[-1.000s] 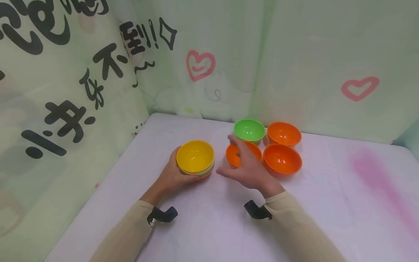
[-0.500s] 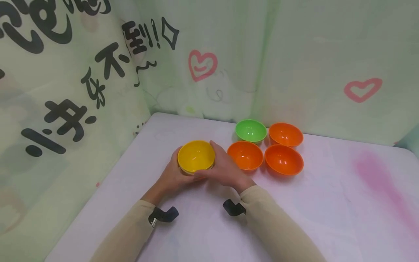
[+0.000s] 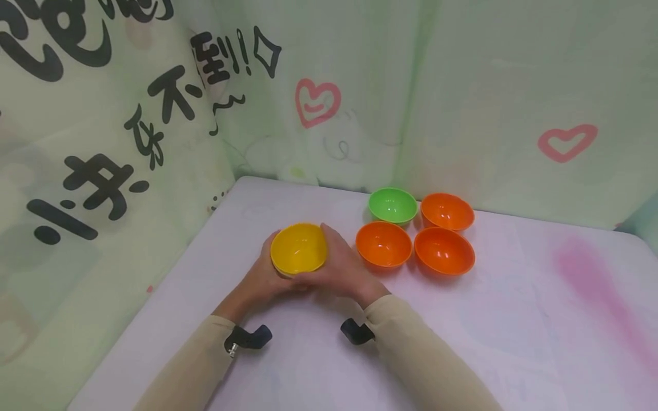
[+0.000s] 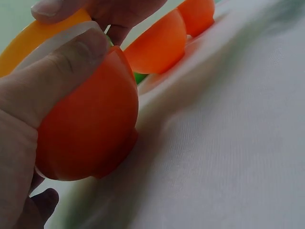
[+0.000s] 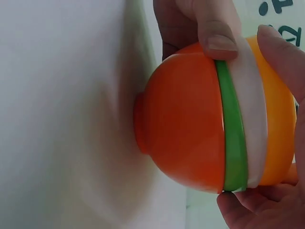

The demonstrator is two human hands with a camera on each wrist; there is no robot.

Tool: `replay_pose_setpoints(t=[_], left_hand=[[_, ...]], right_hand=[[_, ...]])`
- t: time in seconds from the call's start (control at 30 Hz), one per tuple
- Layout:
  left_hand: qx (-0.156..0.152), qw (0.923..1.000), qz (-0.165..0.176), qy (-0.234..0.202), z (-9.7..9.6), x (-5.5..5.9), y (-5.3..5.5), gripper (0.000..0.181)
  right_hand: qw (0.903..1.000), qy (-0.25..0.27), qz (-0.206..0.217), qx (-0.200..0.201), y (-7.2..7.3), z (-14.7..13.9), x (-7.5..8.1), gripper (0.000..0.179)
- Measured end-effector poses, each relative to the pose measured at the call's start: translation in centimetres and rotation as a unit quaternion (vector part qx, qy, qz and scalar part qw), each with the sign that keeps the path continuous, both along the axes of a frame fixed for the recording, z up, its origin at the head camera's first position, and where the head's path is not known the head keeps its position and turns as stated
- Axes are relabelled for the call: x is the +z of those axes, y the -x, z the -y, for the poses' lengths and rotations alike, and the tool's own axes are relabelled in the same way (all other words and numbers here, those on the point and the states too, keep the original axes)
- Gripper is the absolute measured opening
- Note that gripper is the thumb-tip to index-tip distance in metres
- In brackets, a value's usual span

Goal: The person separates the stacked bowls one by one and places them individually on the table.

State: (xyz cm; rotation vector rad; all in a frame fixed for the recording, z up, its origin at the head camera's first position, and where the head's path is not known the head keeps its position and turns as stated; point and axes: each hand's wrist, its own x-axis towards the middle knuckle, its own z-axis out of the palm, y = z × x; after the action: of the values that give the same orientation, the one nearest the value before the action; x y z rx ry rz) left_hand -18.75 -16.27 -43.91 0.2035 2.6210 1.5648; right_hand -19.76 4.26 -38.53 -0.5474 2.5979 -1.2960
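Note:
Both hands are on a stack of nested bowls. Its top is a yellow bowl; below come the rims of a white bowl and a green bowl, with an orange bowl at the bottom. My left hand grips the stack from the left, its thumb across the white and green rims. From the right, my right hand holds the yellow bowl, thumb on its near side and fingertips round the far side. In the right wrist view the orange base is close over the table.
To the right of the stack, a green bowl and three orange bowls, the nearest orange bowl beside my right hand, stand grouped on the white-covered table. A printed curtain rises behind and along the left.
My right hand has come left from above the nearest orange bowl and taken hold of the yellow bowl. The stack has shifted slightly left and toward me.

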Motion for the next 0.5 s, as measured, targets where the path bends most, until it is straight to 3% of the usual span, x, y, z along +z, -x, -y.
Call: replay_pose_setpoints(t=[0.3, 0.5], left_hand=[[-0.006, 0.9998, -0.011, 0.016, 1.4, 0.5, -0.7, 0.125], [-0.019, 0.9996, -0.018, -0.007, 1.3, 0.4, -0.8, 0.122]], right_hand=[[0.999, -0.014, -0.043, 0.008, -0.4, 1.5, -0.6, 0.114], [0.999, 0.007, -0.044, -0.008, -0.5, 1.4, -0.6, 0.108]])
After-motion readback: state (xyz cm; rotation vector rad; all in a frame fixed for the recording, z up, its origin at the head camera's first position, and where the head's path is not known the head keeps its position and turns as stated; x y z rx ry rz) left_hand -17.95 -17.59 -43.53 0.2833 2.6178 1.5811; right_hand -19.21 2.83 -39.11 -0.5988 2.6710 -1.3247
